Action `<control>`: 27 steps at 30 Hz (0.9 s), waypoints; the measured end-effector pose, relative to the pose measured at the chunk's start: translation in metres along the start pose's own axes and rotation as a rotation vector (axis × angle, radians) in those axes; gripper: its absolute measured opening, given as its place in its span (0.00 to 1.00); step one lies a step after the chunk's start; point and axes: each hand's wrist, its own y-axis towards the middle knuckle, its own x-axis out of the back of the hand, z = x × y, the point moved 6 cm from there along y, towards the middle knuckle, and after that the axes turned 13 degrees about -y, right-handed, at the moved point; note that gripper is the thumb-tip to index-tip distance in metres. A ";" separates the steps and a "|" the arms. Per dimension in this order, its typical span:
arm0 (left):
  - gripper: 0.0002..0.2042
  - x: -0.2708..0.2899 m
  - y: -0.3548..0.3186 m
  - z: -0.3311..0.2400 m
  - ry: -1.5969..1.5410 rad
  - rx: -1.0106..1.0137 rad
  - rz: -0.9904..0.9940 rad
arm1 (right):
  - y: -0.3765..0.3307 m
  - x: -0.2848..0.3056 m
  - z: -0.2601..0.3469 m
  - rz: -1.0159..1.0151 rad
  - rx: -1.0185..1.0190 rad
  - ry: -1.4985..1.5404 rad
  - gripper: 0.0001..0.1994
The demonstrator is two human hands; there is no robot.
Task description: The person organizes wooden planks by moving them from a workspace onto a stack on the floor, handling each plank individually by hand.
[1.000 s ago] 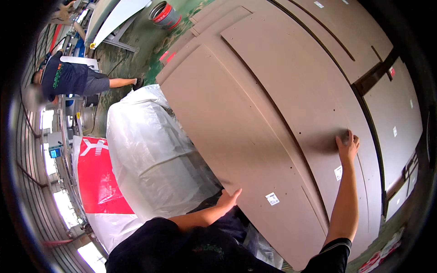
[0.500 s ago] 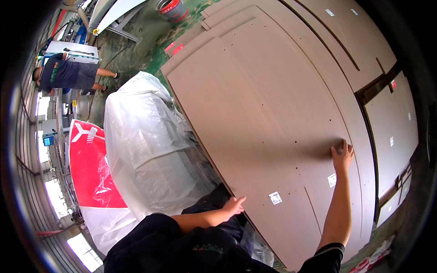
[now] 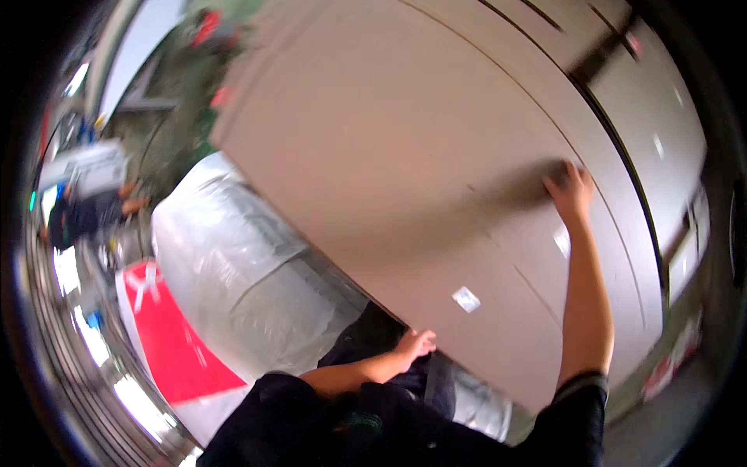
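Head view: left hand (image 3: pixel 415 343) grips the brown board's (image 3: pixel 405 156) lower edge; right hand (image 3: pixel 572 191) presses open-palmed on its face.

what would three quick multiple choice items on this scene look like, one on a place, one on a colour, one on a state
1. Where is the right hand?
A. flat on the face of the big brown board
B. on the red sheet
C. on the floor

2. What colour is the sheet beside the plastic-wrapped bundle?
A. blue
B. red
C. yellow

3. How is the left hand placed?
A. hanging free in the air
B. closed round a tool
C. at the near lower edge of the board

Answers:
1. A, the palm and spread fingers lie on the board's surface, far up from its near edge.
2. B, the sheet at the lower left is bright red.
3. C, the fingers meet the board's near edge, with no tool in sight.
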 end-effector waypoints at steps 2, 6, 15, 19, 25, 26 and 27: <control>0.20 0.006 0.005 0.008 -0.039 -0.040 0.025 | 0.003 0.012 0.026 -0.009 0.073 -0.046 0.29; 0.17 0.004 0.004 0.008 -0.121 -0.061 0.105 | 0.010 0.015 0.032 -0.148 0.121 -0.045 0.31; 0.22 -0.042 -0.036 0.007 -0.036 0.029 0.222 | -0.023 0.025 -0.003 -0.093 0.149 -0.081 0.34; 0.27 -0.021 -0.045 0.003 -0.006 0.018 0.209 | -0.038 0.046 -0.062 -0.089 -0.019 -0.061 0.33; 0.33 -0.015 -0.041 -0.029 0.031 0.040 0.174 | -0.053 0.023 -0.079 -0.070 -0.149 -0.016 0.29; 0.33 -0.016 -0.041 -0.030 0.036 0.034 0.171 | -0.053 0.022 -0.076 -0.074 -0.151 -0.008 0.29; 0.34 -0.018 -0.040 -0.030 0.039 0.033 0.172 | -0.053 0.022 -0.074 -0.088 -0.155 -0.007 0.29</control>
